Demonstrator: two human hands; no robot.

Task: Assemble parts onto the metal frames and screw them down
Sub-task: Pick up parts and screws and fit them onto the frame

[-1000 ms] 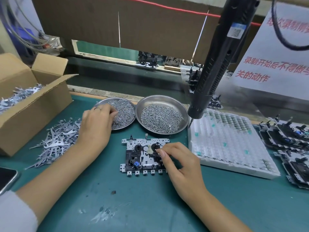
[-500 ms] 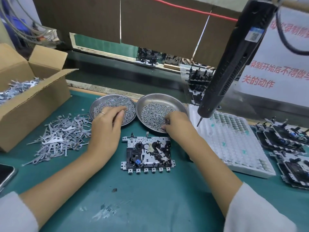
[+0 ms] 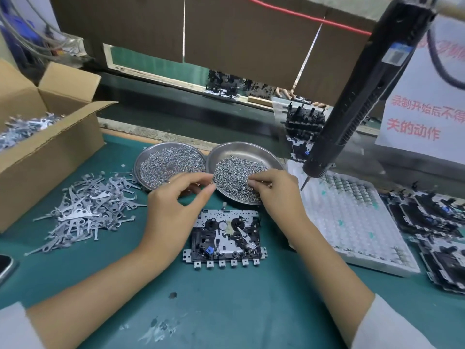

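A metal frame (image 3: 224, 244) with black parts and a blue piece lies flat on the green mat. Just behind it my left hand (image 3: 173, 207) hovers with thumb and forefinger pinched on a small screw, at the near edge of the two dishes. The left steel dish (image 3: 143, 157) and the right steel dish (image 3: 244, 148) both hold several small screws. My right hand (image 3: 276, 195) reaches into the right dish, its curled fingertips pinching at the screws (image 3: 234, 172). A black electric screwdriver (image 3: 352, 102) hangs to the right of my right hand, tip down.
A pile of grey metal levers (image 3: 85, 210) lies at the left, beside an open cardboard box (image 3: 45, 152) holding more. A white blister tray (image 3: 352, 222) sits right of the frame, finished frames (image 3: 437, 220) beyond it. A phone corner (image 3: 5, 267) shows at the left edge.
My right hand left the frame and went into the right dish. My left hand came out of the left dish and moved right, now pinching a screw above the mat.
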